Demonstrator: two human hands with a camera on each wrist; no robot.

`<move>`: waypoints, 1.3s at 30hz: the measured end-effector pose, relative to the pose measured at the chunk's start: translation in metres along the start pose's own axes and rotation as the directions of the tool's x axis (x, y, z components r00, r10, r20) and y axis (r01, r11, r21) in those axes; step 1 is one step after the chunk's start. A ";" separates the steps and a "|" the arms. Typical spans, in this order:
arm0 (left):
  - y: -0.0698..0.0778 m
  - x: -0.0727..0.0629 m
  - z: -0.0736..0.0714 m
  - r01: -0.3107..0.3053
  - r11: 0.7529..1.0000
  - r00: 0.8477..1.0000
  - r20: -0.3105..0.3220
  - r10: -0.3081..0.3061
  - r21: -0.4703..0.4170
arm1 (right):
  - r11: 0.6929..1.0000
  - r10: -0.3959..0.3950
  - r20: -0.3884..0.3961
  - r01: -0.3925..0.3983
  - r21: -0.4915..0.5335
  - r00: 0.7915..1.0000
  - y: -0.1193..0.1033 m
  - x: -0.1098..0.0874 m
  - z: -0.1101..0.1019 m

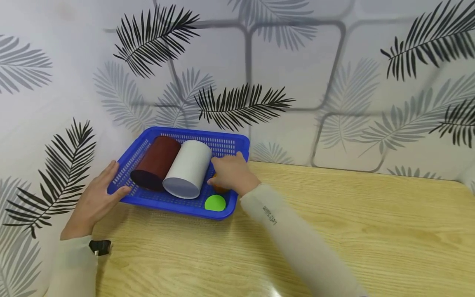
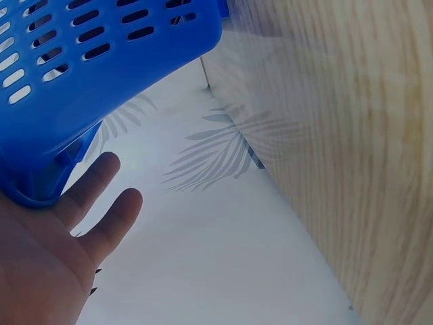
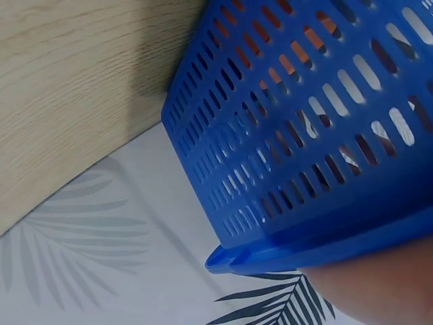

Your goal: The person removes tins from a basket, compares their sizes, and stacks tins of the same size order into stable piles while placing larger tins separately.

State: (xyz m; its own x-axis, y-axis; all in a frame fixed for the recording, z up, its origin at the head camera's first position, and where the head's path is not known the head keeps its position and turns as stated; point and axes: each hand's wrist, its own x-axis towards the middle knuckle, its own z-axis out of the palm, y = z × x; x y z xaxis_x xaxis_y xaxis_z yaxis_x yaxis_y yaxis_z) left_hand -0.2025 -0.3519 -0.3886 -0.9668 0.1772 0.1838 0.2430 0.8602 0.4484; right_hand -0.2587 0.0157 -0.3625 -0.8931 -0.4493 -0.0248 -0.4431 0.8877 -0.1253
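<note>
In the head view a blue plastic basket with slotted sides holds a dark brown cylinder and a white cylinder, lying side by side. My left hand is at the basket's left end, thumb and fingers spread around the corner of the rim. Two of its fingers stretch out straight below the rim in the left wrist view. Over the right rim reaches my right hand, its fingers around an orange round object that it mostly hides. Orange also shows through the basket's slots in the right wrist view.
A bright green round piece lies in the basket's front right corner. The basket is on a wooden table, close to the leaf-patterned wall behind it. Another patterned wall rises on the left.
</note>
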 end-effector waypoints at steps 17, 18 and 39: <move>0.005 0.001 0.001 0.007 1.000 1.000 0.000 -0.007 0.002 | 0.995 0.012 0.088 -0.003 -0.102 0.996 -0.005 -0.001 -0.003; 0.005 0.001 0.001 0.009 1.000 1.000 0.001 -0.009 0.002 | 0.995 0.013 0.087 -0.004 -0.098 0.996 -0.005 -0.001 -0.003; 0.003 0.000 0.001 0.032 0.999 0.999 0.014 -0.032 -0.014 | 0.887 0.078 -0.181 0.015 0.461 0.980 0.011 -0.016 -0.009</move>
State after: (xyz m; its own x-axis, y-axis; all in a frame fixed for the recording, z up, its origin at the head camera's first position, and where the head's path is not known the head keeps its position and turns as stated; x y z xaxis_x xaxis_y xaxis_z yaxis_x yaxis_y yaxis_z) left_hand -0.2015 -0.3485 -0.3880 -0.9752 0.1564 0.1568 0.2126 0.8588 0.4660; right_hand -0.2499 0.0340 -0.3546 -0.9242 -0.3531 0.1458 -0.3703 0.7344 -0.5687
